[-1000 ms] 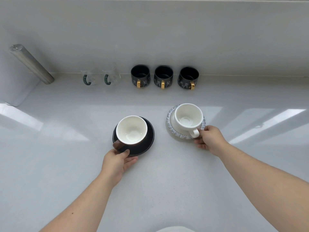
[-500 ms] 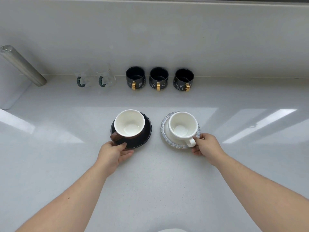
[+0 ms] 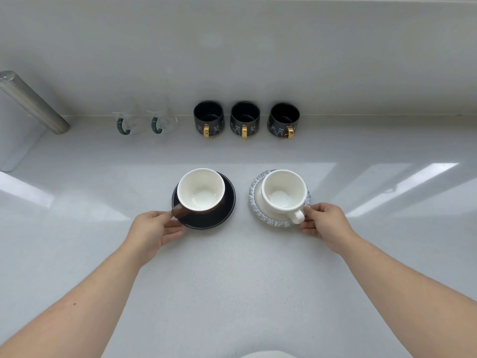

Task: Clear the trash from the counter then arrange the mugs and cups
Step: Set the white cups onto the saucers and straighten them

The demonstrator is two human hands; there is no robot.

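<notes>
The left hand [image 3: 152, 229] pinched the black saucer [image 3: 206, 218] under a brown cup [image 3: 200, 189]. The right hand [image 3: 322, 223] gripped the patterned saucer [image 3: 273, 219] bearing a white cup [image 3: 282, 191], apparently aligning both near the mugs [image 3: 244, 119].

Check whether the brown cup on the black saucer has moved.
Yes. The left hand has pushed the brown cup and black saucer away from the person, closer to the black mugs by the wall.

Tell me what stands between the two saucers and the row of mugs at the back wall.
Nothing visible. Bare counter lies between the black saucer and pale saucer and the black mugs. The left hand and right hand hold the saucers' near edges.
</notes>
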